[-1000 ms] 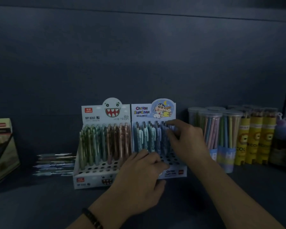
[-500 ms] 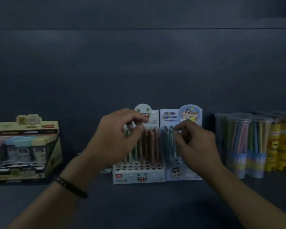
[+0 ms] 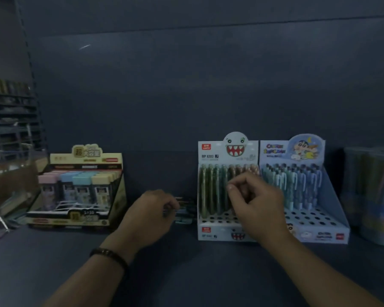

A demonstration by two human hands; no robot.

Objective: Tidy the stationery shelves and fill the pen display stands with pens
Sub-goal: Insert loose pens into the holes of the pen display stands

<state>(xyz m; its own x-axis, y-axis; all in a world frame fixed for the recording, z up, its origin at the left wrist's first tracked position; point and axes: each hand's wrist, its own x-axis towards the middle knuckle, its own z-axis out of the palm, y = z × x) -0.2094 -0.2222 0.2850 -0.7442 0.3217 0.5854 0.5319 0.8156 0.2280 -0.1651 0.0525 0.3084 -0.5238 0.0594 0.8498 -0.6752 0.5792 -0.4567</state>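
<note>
**Plastic pens, card stands: light goods, easily tipped**

The dark shelf carries two card stands touching side by side, the white stand and the blue stand. Both have pens upright in the back rows and bare holes in the front. Judge them light and soft-walled: press down hard on one pen and the whole stand will likely slide or buckle, so steady its base if it shifts.

Your right hand hangs before the white stand's pens, fingers curled and thumb meeting forefinger. Whether it pinches a pen cannot be told. Your left hand lies low on the shelf just left of that stand, fingers bent over the loose pens lying flat there (the blur hides whether it has hold of any).

Those loose pens look slim, stiff and smooth, and probably roll. Take each by the mid-barrel between thumb and two fingers, not by the clip, which may snap. Seat it tip down, straight into a front hole.
</note>
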